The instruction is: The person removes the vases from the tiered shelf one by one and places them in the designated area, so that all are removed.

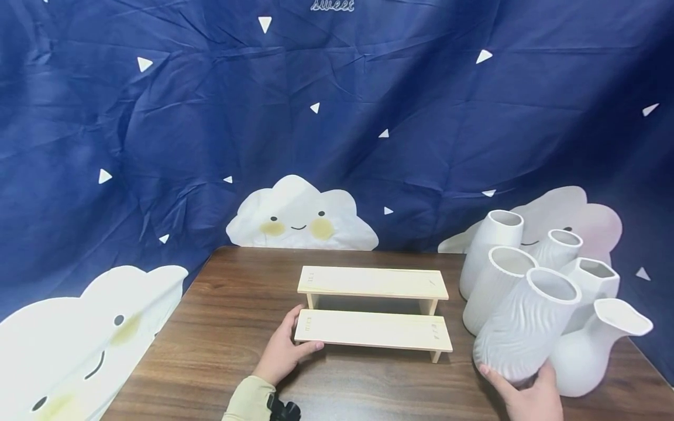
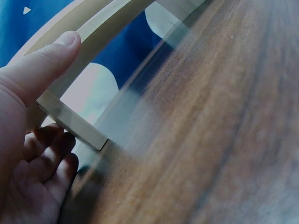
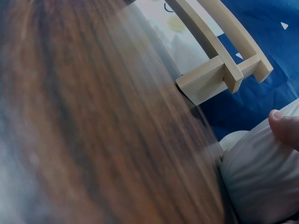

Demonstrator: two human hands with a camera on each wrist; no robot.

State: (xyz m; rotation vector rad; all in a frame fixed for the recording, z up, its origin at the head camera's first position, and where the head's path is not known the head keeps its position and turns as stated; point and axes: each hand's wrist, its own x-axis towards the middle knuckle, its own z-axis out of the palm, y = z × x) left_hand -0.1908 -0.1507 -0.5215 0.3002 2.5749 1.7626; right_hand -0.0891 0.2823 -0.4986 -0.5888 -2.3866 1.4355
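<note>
A two-tier pale wooden display stand (image 1: 374,330) is on the brown table, its lower step in front of the higher one. My left hand (image 1: 281,354) grips the left end of the lower step, thumb along the front edge and fingers behind the end. In the left wrist view the thumb (image 2: 51,58) lies against the board above its leg. At the right, my right hand (image 1: 532,394) holds a white vase with wavy ridges (image 1: 526,330) low on its body. The right wrist view shows the thumb (image 3: 284,126) on the ridged side; the other fingers are mostly hidden.
More white vases crowd around the held one: a tall one (image 1: 481,257) at the back, a finely ribbed one (image 1: 487,298), a faceted one (image 1: 590,286) and a flared-neck one (image 1: 584,359). A blue cloth (image 1: 337,140) with clouds hangs behind the table (image 1: 210,327).
</note>
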